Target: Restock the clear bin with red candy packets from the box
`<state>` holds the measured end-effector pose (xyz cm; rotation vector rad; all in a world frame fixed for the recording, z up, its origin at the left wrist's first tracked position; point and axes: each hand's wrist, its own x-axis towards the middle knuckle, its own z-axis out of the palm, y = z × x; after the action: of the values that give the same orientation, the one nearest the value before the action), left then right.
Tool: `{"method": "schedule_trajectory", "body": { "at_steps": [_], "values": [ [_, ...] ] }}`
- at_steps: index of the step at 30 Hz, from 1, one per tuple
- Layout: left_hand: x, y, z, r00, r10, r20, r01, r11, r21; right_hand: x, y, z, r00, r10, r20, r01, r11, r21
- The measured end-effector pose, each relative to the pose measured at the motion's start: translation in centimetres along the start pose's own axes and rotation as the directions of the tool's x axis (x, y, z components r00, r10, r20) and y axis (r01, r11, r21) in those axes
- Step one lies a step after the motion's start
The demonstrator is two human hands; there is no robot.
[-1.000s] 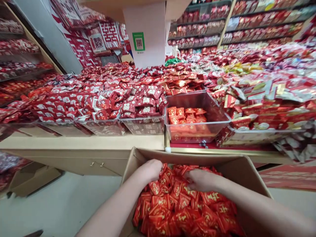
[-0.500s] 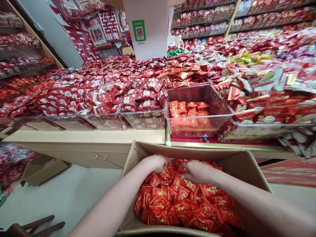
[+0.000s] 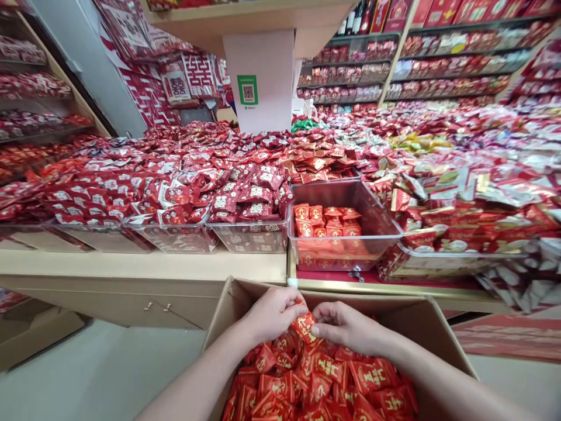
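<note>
Over the open cardboard box [image 3: 438, 327], a small red snack packet [image 3: 304, 327] with gold characters is held between both hands. My left hand [image 3: 276, 313] pinches its upper part, fingers curled and pressed together. My right hand [image 3: 344, 327] grips the packet's right edge between thumb and curled fingers. Beneath them, the box is filled with loose red packets [image 3: 280, 386] of the same look. Behind the box stands a clear plastic bin [image 3: 372, 242] partly filled with neatly stacked red packets [image 3: 326, 219].
A row of clear bins heaped with dark red packets [image 3: 245, 193] runs along the counter [image 3: 144, 263] to the left. Another bin with red and white packets [image 3: 464, 225] stands at the right. A small metal object [image 3: 356, 273] lies before the middle bin. A white pillar [image 3: 265, 82] rises behind.
Both hands have come up from the pile of packets, and a red packet now shows between them. The camera view has tilted upward.
</note>
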<state>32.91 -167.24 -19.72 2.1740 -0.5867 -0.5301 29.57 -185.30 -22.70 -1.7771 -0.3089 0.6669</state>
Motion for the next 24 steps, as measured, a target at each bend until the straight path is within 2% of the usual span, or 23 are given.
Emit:
{"method": "schedule_trajectory", "body": {
  "at_steps": [3,5,9,11,13,15,17,19,20,22,24],
  "values": [
    [-0.1,0.8,-0.3,0.995,0.044,-0.088,-0.05,0.996,-0.069,-0.3,-1.1,0.1,0.996,-0.07,-0.052,0.07,0.998,-0.001],
    [-0.1,1.0,-0.5,0.988,0.056,-0.147,-0.076,0.988,-0.134,-1.1,-2.4,0.2,0.993,-0.1,-0.066,0.094,0.991,-0.094],
    [0.2,0.5,-1.1,0.967,-0.033,-0.252,-0.073,0.914,-0.399,-3.1,-7.3,-1.0,0.971,-0.208,-0.117,0.164,0.937,-0.307],
    [0.5,-0.1,-1.3,0.96,-0.072,-0.272,-0.065,0.883,-0.465,-3.3,-10.4,-3.1,0.918,-0.311,-0.245,0.224,0.918,-0.326],
    [0.8,-0.5,-1.3,0.96,-0.084,-0.268,-0.055,0.88,-0.472,-2.1,-12.9,-6.0,0.811,-0.38,-0.445,0.241,0.91,-0.337],
    [0.9,-0.6,-1.3,0.962,-0.077,-0.262,-0.054,0.887,-0.459,0.3,-14.2,-9.1,0.723,-0.344,-0.599,0.191,0.933,-0.306],
    [0.8,-0.6,-1.2,0.966,-0.059,-0.254,-0.063,0.893,-0.446,3.4,-14.3,-11.7,0.738,-0.188,-0.648,0.098,0.98,-0.174],
    [0.6,-0.6,-1.2,0.97,-0.047,-0.24,-0.064,0.899,-0.434,6.5,-13.7,-13.4,0.782,0.003,-0.623,-0.081,0.992,-0.097],
    [0.6,-0.6,-1.3,0.972,-0.043,-0.231,-0.062,0.901,-0.429,7.9,-13.3,-13.8,0.789,0.08,-0.609,-0.178,0.979,-0.101],
    [0.5,-0.7,-1.4,0.976,-0.04,-0.216,-0.057,0.903,-0.427,10.1,-12.7,-14.1,0.785,0.165,-0.598,-0.323,0.932,-0.167],
    [0.6,-0.9,-1.4,0.977,-0.038,-0.208,-0.057,0.899,-0.435,11.8,-12.4,-13.8,0.776,0.182,-0.604,-0.38,0.9,-0.216]
  ]
}}
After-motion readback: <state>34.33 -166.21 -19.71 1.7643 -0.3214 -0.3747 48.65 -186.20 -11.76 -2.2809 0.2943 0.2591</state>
